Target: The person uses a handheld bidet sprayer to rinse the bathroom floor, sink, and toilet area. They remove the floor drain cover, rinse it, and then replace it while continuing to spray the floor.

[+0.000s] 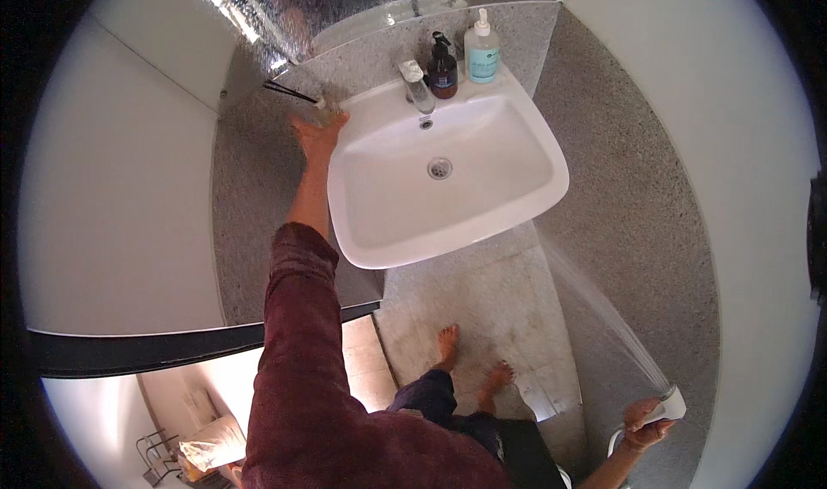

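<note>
My left hand point(319, 134) is at the back left corner of the white washbasin point(379, 252), fingers apart and pointing to the back panel. Just beyond it are thin black sticks point(291, 92) with a pale end; whether the fingers touch them I cannot tell. At the lower right, my right hand point(646, 424) is wrapped round a white shower head point(670, 404). A fan of water point(616, 330) sprays from it up and left, toward the underside of the basin.
A chrome tap point(417, 87) stands on the basin's back edge, beside a dark pump bottle point(443, 69) and a clear-and-blue pump bottle point(482, 48). Behind is a wet mirror point(284, 11). My bare feet point(448, 344) stand on the wet pale floor point(482, 286).
</note>
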Action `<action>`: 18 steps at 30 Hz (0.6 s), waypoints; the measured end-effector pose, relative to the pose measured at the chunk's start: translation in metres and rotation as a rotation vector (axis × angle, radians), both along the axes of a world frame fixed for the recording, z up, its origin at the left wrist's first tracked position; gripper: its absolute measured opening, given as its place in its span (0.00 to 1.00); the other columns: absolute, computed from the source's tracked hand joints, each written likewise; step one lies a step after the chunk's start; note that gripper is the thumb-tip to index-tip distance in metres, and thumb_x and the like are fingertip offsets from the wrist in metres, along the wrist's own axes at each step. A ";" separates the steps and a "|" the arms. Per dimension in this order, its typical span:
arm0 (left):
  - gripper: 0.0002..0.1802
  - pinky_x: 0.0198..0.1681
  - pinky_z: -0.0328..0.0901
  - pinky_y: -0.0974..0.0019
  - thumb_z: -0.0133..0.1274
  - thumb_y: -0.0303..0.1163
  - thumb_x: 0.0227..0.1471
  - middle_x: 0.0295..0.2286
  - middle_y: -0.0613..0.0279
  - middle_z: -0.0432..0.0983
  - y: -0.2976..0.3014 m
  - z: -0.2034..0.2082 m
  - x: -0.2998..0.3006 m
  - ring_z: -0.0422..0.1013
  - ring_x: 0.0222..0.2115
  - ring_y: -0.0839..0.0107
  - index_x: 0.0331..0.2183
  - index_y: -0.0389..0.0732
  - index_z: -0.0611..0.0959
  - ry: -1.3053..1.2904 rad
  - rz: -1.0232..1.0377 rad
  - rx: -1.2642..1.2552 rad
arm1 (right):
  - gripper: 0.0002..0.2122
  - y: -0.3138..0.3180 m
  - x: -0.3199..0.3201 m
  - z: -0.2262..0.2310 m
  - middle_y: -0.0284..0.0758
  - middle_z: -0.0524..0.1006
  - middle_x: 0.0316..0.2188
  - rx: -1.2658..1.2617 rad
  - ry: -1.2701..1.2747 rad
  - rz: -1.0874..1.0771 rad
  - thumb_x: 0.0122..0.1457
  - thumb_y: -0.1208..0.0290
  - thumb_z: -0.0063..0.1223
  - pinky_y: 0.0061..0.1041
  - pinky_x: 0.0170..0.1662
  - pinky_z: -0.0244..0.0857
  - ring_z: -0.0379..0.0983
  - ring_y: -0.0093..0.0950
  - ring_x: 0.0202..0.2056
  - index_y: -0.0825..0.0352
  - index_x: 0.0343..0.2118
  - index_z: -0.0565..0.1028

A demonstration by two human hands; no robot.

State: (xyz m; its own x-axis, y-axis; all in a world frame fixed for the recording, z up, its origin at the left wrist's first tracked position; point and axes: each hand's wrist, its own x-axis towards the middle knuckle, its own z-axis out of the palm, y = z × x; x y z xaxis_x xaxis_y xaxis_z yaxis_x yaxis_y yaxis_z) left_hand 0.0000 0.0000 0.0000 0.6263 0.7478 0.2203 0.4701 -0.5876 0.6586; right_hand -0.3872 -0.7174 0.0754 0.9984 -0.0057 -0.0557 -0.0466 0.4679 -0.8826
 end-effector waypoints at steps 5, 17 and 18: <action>0.51 0.47 0.64 0.57 0.66 0.54 0.28 0.42 0.43 0.71 0.029 -0.012 0.045 0.70 0.42 0.51 0.48 0.30 0.66 0.050 -0.104 0.025 | 0.31 0.016 0.017 -0.005 0.32 0.66 0.07 -0.013 -0.043 0.002 0.50 0.36 0.42 0.24 0.12 0.52 0.60 0.24 0.08 0.69 0.26 0.71; 0.35 0.42 0.66 0.57 0.62 0.51 0.34 0.37 0.47 0.75 0.082 0.118 -0.044 0.72 0.40 0.54 0.39 0.33 0.76 0.038 -0.139 0.263 | 0.29 0.006 0.035 -0.031 0.37 0.72 0.17 0.209 -0.068 0.081 0.51 0.43 0.49 0.22 0.12 0.59 0.64 0.26 0.10 0.72 0.38 0.69; 0.35 0.43 0.66 0.57 0.62 0.51 0.34 0.37 0.46 0.75 0.088 0.129 -0.056 0.71 0.40 0.54 0.39 0.33 0.76 0.061 -0.175 0.299 | 0.29 0.012 0.034 -0.034 0.36 0.72 0.18 0.239 -0.013 -0.038 0.52 0.45 0.50 0.22 0.12 0.59 0.64 0.26 0.10 0.71 0.42 0.68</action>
